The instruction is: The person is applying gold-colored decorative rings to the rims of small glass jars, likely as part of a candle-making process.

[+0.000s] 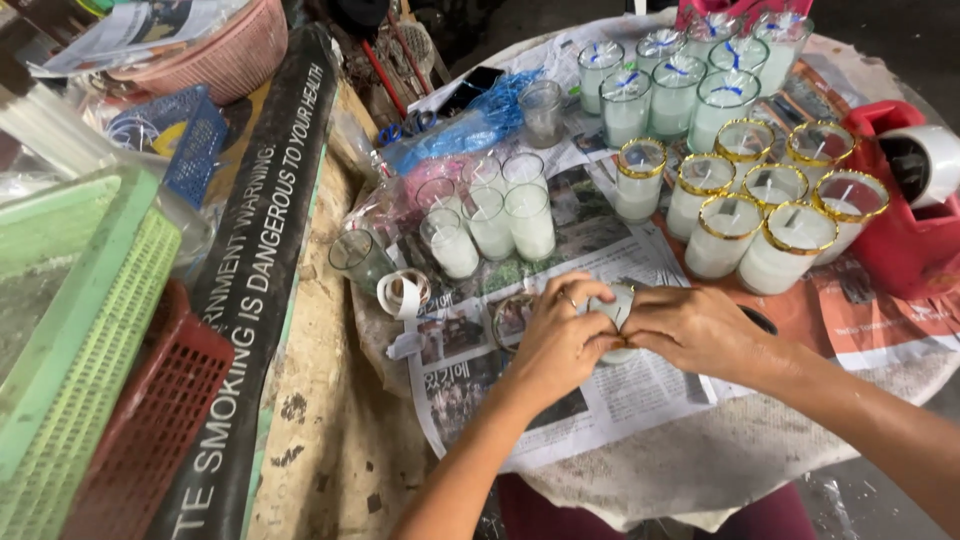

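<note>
My left hand (560, 335) and my right hand (690, 328) are both closed around one glass candle (614, 308) that rests on the newspaper (640, 390) in front of me; only a sliver of its white wax and glass shows between my fingers. There is a ring on my left hand. A curl of white tape strip (402, 296) lies just left of my left hand. Behind my hands stands a cluster of plain white glass candles (490, 215).
Gold-rimmed candles (770, 200) stand at the right, blue-wicked ones (665, 85) further back. A red tape dispenser (905, 200) sits at the far right. An empty glass (358, 258) stands left of the cluster. Green and red plastic baskets (90, 380) fill the left side.
</note>
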